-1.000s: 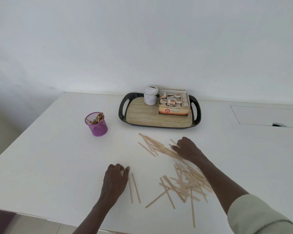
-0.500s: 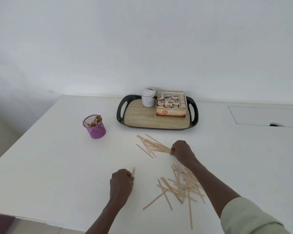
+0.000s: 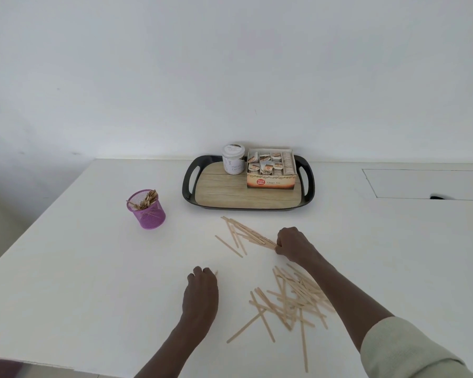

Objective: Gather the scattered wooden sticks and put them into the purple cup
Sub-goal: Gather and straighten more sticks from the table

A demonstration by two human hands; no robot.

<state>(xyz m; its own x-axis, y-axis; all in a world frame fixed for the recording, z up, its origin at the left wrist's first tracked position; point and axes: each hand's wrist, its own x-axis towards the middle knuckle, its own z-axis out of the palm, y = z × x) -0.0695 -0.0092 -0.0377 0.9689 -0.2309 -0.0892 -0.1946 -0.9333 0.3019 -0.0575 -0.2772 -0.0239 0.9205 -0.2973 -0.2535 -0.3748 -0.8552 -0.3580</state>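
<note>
Right hand [image 3: 292, 244] curled around sticks [image 3: 253, 236]; left hand [image 3: 201, 289] fisted on table [image 3: 79, 268].

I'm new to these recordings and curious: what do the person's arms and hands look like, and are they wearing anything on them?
Both hands are bare: no gloves, rings or watch are visible on the left hand or the right hand. The left forearm is uncovered as far as the picture shows. The right arm wears a pale, greenish-beige sleeve pushed up the forearm, plain cloth without markings.
</note>
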